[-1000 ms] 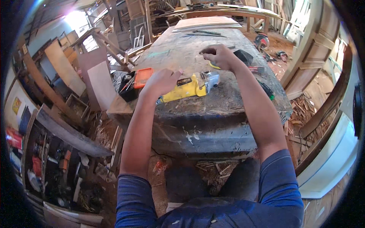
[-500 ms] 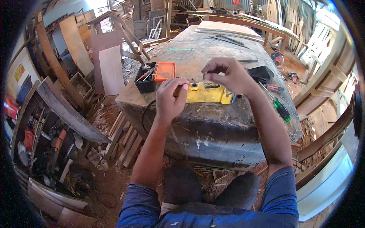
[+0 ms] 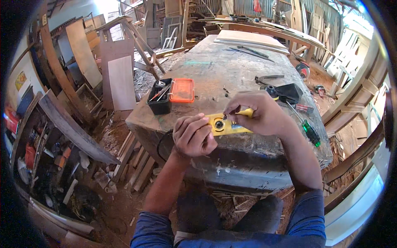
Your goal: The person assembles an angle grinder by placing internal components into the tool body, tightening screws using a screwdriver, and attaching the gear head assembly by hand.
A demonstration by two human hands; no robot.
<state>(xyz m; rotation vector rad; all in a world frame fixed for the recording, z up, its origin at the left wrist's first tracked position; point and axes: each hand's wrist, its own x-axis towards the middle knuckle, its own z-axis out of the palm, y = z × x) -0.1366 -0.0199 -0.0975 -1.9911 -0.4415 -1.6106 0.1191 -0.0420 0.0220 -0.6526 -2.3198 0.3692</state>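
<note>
A yellow tool body (image 3: pixel 237 129) with a round dark socket is held above the near part of the worn workbench (image 3: pixel 198 74). My left hand (image 3: pixel 193 135) is closed around its left end, which the fingers partly cover. Over the socket, my right hand (image 3: pixel 257 111) pinches a small dark piece (image 3: pixel 224 117), too small to identify. The right fingers hide part of the yellow body. Several small dark pieces (image 3: pixel 226 95) lie on the bench just beyond.
A black box (image 3: pixel 160 105) of tools with an orange lid (image 3: pixel 182 90) stands left. Pliers (image 3: pixel 269 77), a black pouch (image 3: pixel 290 93) and a green-handled screwdriver (image 3: pixel 310 133) lie right. Boards (image 3: pixel 250 40) rest at the far end; a wooden shelf (image 3: pixel 49 153) stands left.
The yellow tool body has come up and toward me in my left hand, its socket now turned to view. My right hand has moved down to the socket, uncovering the small pieces beyond.
</note>
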